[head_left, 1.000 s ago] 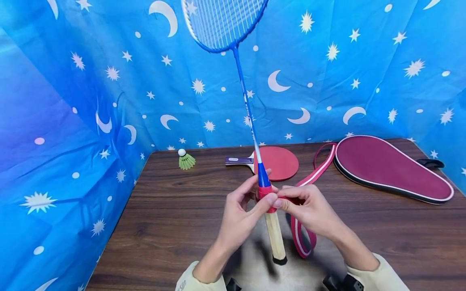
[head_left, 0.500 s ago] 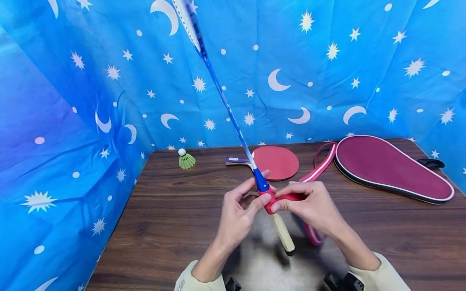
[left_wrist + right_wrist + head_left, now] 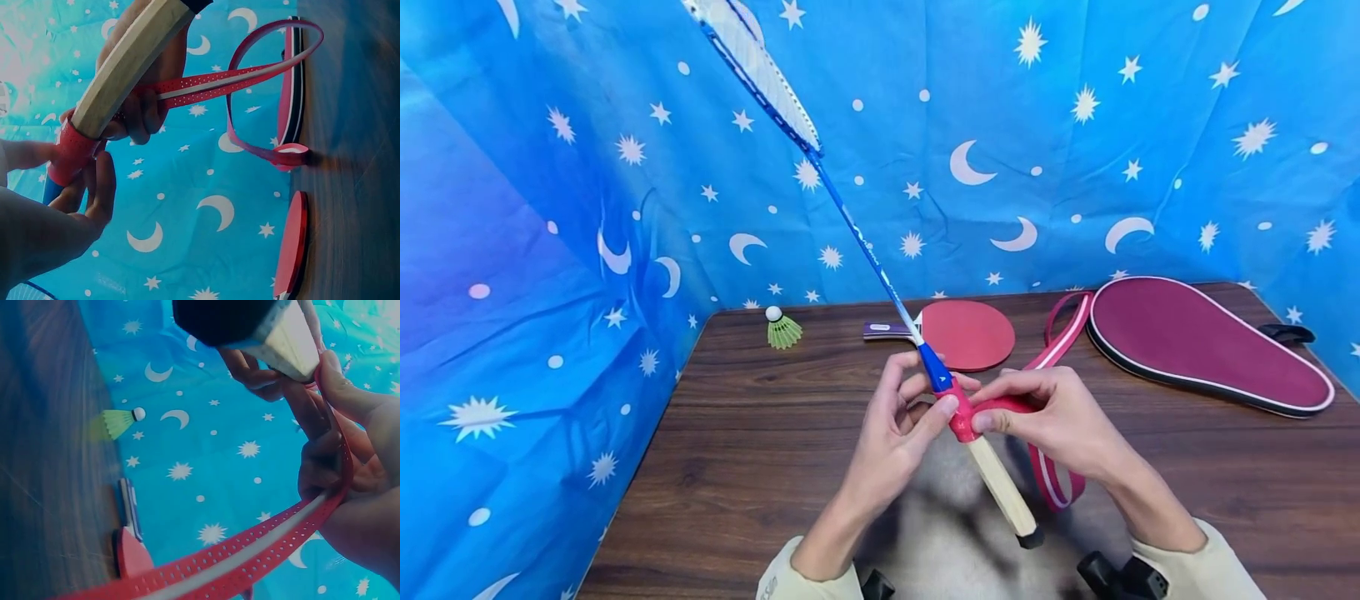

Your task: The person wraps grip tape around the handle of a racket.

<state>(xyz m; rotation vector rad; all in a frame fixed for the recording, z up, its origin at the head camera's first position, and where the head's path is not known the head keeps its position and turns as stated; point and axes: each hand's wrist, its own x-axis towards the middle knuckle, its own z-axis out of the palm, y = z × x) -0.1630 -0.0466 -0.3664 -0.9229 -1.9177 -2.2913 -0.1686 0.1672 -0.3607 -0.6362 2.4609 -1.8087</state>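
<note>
A blue badminton racket (image 3: 862,242) leans up and left, its head partly out of the head view. My left hand (image 3: 883,437) holds it between thumb and fingers where red overgrip tape is wound round the top of the handle. Below the wrap, the wooden handle (image 3: 1002,492) is bare, ending in a black butt cap (image 3: 1032,539). My right hand (image 3: 1071,425) pinches the overgrip tape (image 3: 1060,340) close to the wrap. In the left wrist view the perforated tape (image 3: 212,89) trails off in a loop, with a small roll (image 3: 290,153) at its end.
On the wooden table (image 3: 737,467) lie a green shuttlecock (image 3: 784,328) at the back left and a red table tennis bat (image 3: 967,335) behind my hands. A maroon bat case (image 3: 1195,342) lies at the right. A blue star-patterned cloth (image 3: 625,350) borders the table.
The racket has turned about its handle, and its head has swung left, from face-on to nearly edge-on. The butt cap has moved right. Both hands keep hold; more red wrap shows.
</note>
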